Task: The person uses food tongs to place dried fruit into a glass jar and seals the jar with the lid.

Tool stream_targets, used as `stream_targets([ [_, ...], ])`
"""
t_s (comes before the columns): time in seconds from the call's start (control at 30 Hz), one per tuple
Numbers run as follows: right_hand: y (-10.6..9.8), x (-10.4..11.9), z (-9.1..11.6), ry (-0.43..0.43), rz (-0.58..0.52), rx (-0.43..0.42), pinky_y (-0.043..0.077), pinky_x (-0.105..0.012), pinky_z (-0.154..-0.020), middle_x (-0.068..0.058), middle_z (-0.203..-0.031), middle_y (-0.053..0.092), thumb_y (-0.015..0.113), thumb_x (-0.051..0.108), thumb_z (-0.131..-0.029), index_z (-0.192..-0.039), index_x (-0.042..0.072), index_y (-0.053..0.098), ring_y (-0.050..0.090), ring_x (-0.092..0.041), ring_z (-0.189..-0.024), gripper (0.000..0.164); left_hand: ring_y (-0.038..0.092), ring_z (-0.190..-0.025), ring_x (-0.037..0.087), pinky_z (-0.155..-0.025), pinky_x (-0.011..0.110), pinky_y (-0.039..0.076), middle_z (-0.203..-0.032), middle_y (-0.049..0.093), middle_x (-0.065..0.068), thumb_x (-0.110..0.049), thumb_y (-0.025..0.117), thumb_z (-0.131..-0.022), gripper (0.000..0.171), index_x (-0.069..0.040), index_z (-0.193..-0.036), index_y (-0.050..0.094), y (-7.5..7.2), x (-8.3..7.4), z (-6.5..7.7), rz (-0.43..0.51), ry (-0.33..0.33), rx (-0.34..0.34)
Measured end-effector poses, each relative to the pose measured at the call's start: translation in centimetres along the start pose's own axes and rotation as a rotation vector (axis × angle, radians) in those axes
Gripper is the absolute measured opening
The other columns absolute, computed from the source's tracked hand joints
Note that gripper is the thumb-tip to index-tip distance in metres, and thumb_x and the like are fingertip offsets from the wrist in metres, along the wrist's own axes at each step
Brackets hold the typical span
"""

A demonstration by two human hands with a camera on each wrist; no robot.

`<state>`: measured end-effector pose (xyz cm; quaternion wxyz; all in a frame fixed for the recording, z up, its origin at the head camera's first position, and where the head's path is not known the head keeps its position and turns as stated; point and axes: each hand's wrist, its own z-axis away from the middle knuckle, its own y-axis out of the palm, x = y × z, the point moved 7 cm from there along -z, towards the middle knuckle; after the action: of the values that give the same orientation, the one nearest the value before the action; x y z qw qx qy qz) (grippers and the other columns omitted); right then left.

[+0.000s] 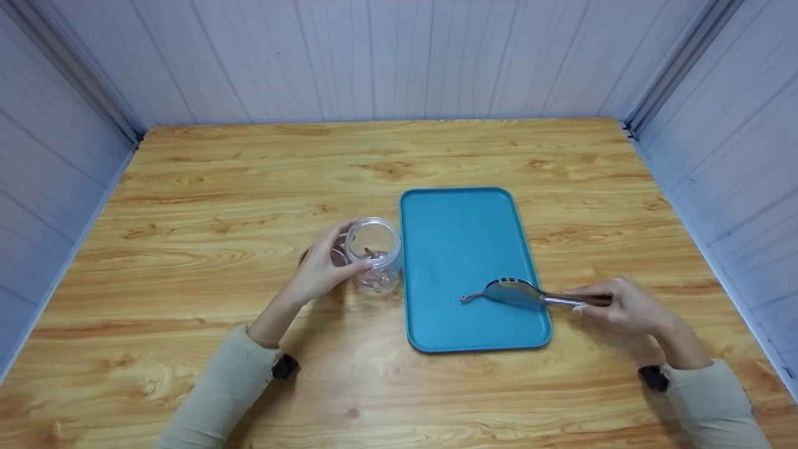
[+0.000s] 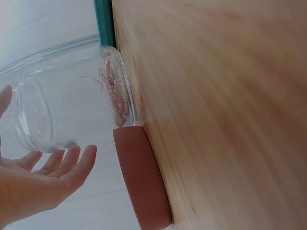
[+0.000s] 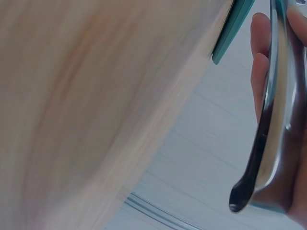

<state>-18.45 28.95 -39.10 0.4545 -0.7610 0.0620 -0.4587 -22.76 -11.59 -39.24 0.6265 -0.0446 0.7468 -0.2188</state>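
Note:
My left hand (image 1: 321, 269) holds a clear jar (image 1: 378, 282) near its open mouth, thumb at the front of the rim and fingers round the far side. Reddish-brown dried bits (image 2: 113, 88) lie at the jar's bottom in the left wrist view. In my right hand (image 1: 633, 307) is a pair of metal tongs (image 1: 514, 292), gripped by the handle arms. Their broad head is low over the front right part of the blue tray (image 1: 461, 237). A small, thin brown piece (image 1: 472, 298) sticks out from the tongs' tip.
A reddish-brown round lid (image 2: 144, 177) is beside the jar, partly hidden behind my left hand in the head view. The jar stands close to the tray's left edge. Pale panel walls (image 1: 399, 62) border the wooden table (image 1: 249, 174) at the back and sides.

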Motion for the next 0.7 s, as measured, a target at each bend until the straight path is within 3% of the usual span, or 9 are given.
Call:
stream_targets([
  [0.13, 0.0, -1.4, 0.2, -0.004, 0.013, -0.017, 0.033, -0.014, -0.041, -0.001, -0.075, 0.064, 0.069, -0.002, -0.073, -0.092, 0.001, 0.068, 0.039, 0.000, -0.047, 0.020, 0.045, -0.097, 0.034, -0.080, 0.048, 0.038, -0.121, 0.041, 0.020, -0.023, 0.073, -0.072, 0.071, -0.007, -0.131, 0.037, 0.0, 0.0, 0.0, 0.006, 0.008, -0.001],
  [0.27, -0.2, -1.7, 0.0, -0.018, -0.008, -0.034, 0.035, -0.016, -0.043, 0.000, -0.078, 0.065, 0.069, 0.001, -0.074, -0.092, 0.003, 0.069, 0.044, -0.002, -0.050, 0.018, 0.047, -0.093, 0.031, -0.077, 0.048, 0.039, -0.118, 0.043, 0.019, -0.017, 0.073, -0.072, 0.070, -0.005, -0.131, 0.037, 0.0, -0.2, 0.0, 0.012, 0.020, -0.002],
  [0.4, -0.4, -1.5, -0.4, -0.041, -0.028, -0.030, 0.035, -0.016, -0.042, -0.002, -0.077, 0.065, 0.068, 0.000, -0.074, -0.094, 0.002, 0.068, 0.044, -0.003, -0.050, 0.019, 0.047, -0.091, 0.035, -0.076, 0.047, 0.040, -0.116, 0.044, 0.019, -0.010, 0.072, -0.073, 0.067, 0.001, -0.130, 0.037, 0.0, -1.6, 0.3, 0.017, 0.028, -0.003],
  [0.57, -0.9, 0.3, -1.4, -0.070, -0.035, -0.028, 0.033, -0.016, -0.040, -0.009, -0.075, 0.064, 0.066, -0.008, -0.072, -0.094, -0.004, 0.066, 0.041, -0.003, -0.048, 0.022, 0.046, -0.093, 0.040, -0.077, 0.047, 0.040, -0.116, 0.044, 0.021, -0.005, 0.070, -0.074, 0.065, 0.006, -0.128, 0.036, -0.1, -3.5, 0.9, 0.013, 0.024, 0.004],
  [0.7, -1.5, 2.3, -2.4, -0.069, -0.053, -0.025, 0.034, -0.017, -0.039, -0.013, -0.074, 0.064, 0.064, -0.013, -0.072, -0.092, -0.009, 0.064, 0.041, -0.004, -0.046, 0.021, 0.046, -0.093, 0.038, -0.076, 0.044, 0.041, -0.116, 0.045, 0.019, -0.008, 0.071, -0.074, 0.066, 0.003, -0.129, 0.036, 0.0, -2.1, 0.5, 0.014, 0.035, -0.002],
])
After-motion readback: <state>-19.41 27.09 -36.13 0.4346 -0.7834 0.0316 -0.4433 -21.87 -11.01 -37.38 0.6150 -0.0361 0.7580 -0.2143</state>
